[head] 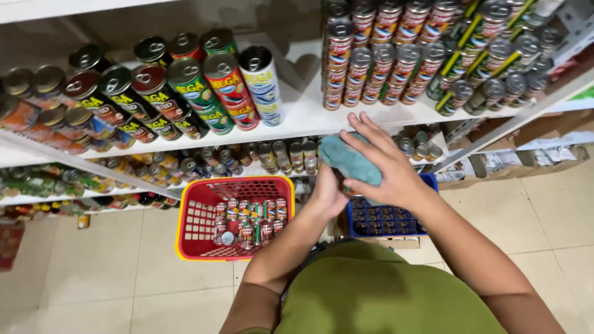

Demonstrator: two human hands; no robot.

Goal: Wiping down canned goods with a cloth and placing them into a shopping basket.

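Head view: right hand [387, 170] grips a teal cloth [349, 162]; left hand [327, 193] closed beneath it, contents hidden.

Soft, matt teal cloth [351, 162]; glossy metal cans [230, 93] with shiny paper labels; red plastic basket [192, 213], smooth; blue plastic crate [427, 182]; white matt shelf [309, 114]; smooth tile floor [93, 266].

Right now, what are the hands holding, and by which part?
The right hand presses a teal cloth over something held in the left hand, gripped from below. The cloth hides that thing; cannot tell what it is.
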